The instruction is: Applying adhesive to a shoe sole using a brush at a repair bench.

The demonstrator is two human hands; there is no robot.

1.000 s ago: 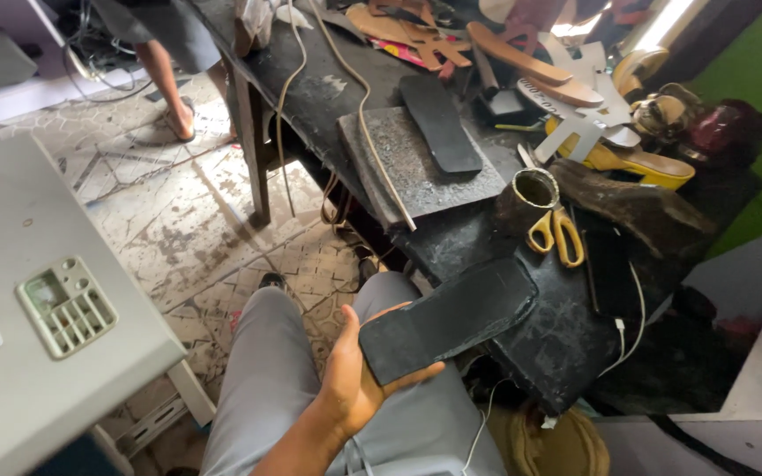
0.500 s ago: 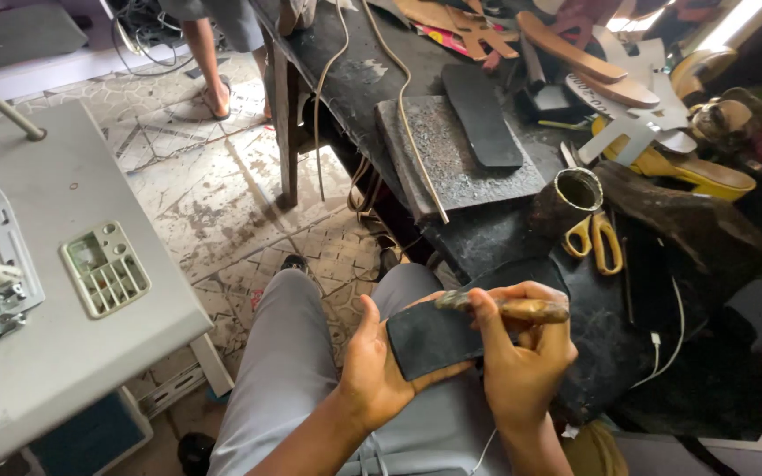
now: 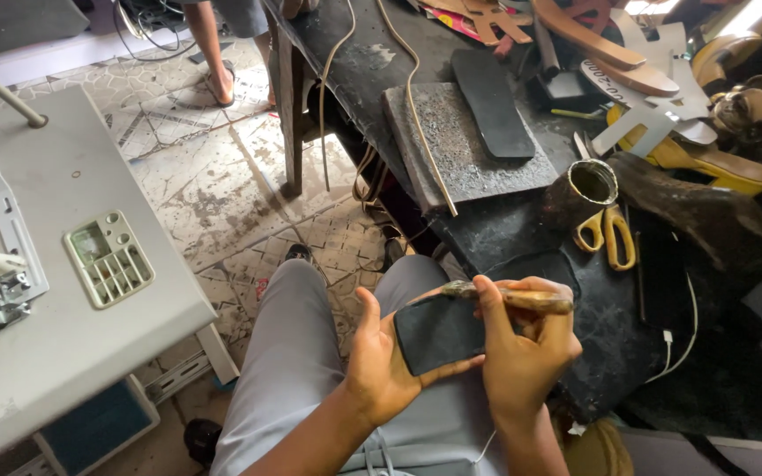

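Note:
Over my lap, my left hand (image 3: pixel 379 363) holds a black sole-shaped piece of rubber or leather (image 3: pixel 438 333) by its near end. A glue-stained brush with a wooden handle (image 3: pixel 522 299) is gripped in my right hand (image 3: pixel 522 353), its tip resting on the top edge of the black piece. My grey trousers (image 3: pixel 302 370) lie underneath.
A dark workbench (image 3: pixel 593 326) to the right carries a glue-stained tin (image 3: pixel 589 187), yellow-handled scissors (image 3: pixel 608 234), a grey slab (image 3: pixel 469 150) with a black sole (image 3: pixel 492 101), sandal parts and cut-outs. A grey sewing-machine table (image 3: pixel 63 264) is on the left. Another person's sandalled foot (image 3: pixel 219 86) stands on the tiled floor.
A second ago my left hand alone held the black piece. My right hand has come in with the brush and set it on the piece; the view has shifted left.

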